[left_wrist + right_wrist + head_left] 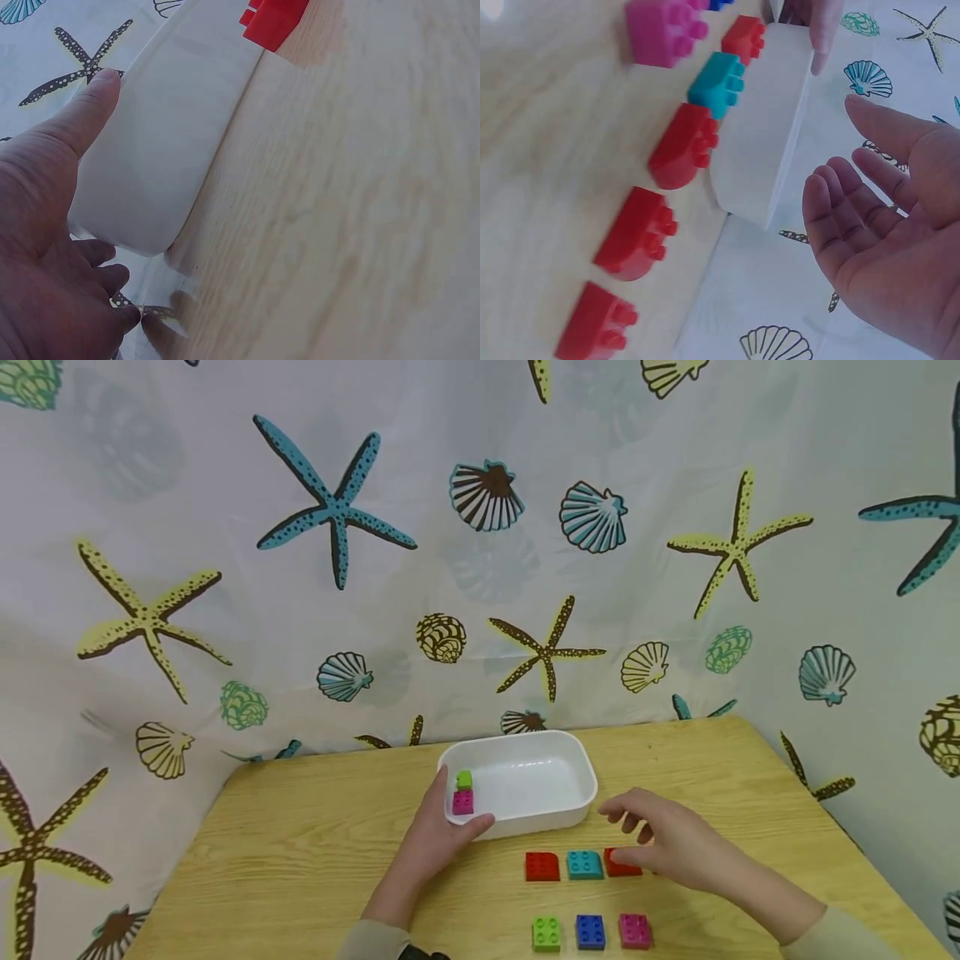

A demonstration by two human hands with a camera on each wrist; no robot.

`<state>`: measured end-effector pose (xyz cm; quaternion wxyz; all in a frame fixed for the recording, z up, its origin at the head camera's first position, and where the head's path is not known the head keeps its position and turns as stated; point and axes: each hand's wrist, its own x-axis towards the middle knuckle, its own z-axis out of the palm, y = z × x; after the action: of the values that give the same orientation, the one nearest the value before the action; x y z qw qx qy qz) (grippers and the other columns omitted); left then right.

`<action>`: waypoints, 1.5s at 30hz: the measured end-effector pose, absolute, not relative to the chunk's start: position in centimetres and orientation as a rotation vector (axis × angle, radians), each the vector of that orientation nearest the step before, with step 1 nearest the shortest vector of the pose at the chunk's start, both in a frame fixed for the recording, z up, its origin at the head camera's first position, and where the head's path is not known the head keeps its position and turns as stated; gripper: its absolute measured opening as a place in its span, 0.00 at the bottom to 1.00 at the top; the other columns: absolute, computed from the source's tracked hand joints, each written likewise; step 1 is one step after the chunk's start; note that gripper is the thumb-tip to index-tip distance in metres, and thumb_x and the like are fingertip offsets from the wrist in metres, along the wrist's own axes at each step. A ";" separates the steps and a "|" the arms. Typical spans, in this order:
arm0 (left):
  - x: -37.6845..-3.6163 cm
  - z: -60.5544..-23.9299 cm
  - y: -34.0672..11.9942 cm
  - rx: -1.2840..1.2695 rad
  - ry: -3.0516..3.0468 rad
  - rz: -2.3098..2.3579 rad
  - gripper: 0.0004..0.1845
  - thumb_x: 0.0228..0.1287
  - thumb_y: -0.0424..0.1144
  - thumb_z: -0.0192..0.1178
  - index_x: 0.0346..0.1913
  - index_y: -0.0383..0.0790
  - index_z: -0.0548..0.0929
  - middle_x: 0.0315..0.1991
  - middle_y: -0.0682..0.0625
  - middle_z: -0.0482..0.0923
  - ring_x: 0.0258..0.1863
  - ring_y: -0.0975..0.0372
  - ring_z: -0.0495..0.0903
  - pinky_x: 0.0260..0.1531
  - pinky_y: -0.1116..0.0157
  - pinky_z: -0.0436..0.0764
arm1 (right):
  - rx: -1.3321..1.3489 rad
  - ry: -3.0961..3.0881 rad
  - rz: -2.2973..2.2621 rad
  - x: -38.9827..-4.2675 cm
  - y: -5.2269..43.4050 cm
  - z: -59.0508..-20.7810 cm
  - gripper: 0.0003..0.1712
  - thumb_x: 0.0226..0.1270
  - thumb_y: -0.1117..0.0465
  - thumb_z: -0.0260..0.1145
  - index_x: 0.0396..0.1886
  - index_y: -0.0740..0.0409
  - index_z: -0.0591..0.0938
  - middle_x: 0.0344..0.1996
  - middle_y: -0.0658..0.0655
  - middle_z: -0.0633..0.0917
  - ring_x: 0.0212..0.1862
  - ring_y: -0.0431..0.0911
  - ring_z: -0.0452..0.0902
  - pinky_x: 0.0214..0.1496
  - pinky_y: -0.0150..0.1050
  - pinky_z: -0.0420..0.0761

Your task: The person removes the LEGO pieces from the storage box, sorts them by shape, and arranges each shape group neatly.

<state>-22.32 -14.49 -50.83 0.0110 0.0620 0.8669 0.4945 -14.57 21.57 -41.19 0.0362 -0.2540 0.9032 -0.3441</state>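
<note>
In the head view, the tray (525,781) at centre was gripped at its left end by the left hand (438,835), while the right hand (675,843), fingers loosely spread and empty, was held over the red bricks (622,862) just below; in the left wrist view the thumb (82,112) was laid on the tray's wall (165,142); in the right wrist view the open palm (885,232) was seen right of the brick row (682,146).

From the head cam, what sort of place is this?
Likely a staged tabletop recording setup, not a home: a small wooden table, a seashell curtain as backdrop, toy bricks in neat rows by a white tray.
</note>
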 end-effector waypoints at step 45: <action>-22.4 -50.7 -14.7 0.253 2.694 1.587 0.62 0.68 0.50 0.80 0.91 0.40 0.47 0.86 0.37 0.57 0.80 0.41 0.66 0.79 0.37 0.65 | -0.870 2.787 -0.741 -28.5 6.3 -42.4 0.28 0.76 0.55 0.78 0.71 0.59 0.85 0.61 0.60 0.89 0.62 0.57 0.86 0.67 0.52 0.85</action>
<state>-22.42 -14.67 -50.71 0.0024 0.0808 0.8588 0.5058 -28.55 6.32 -42.40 0.0645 -0.2883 0.9233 -0.2454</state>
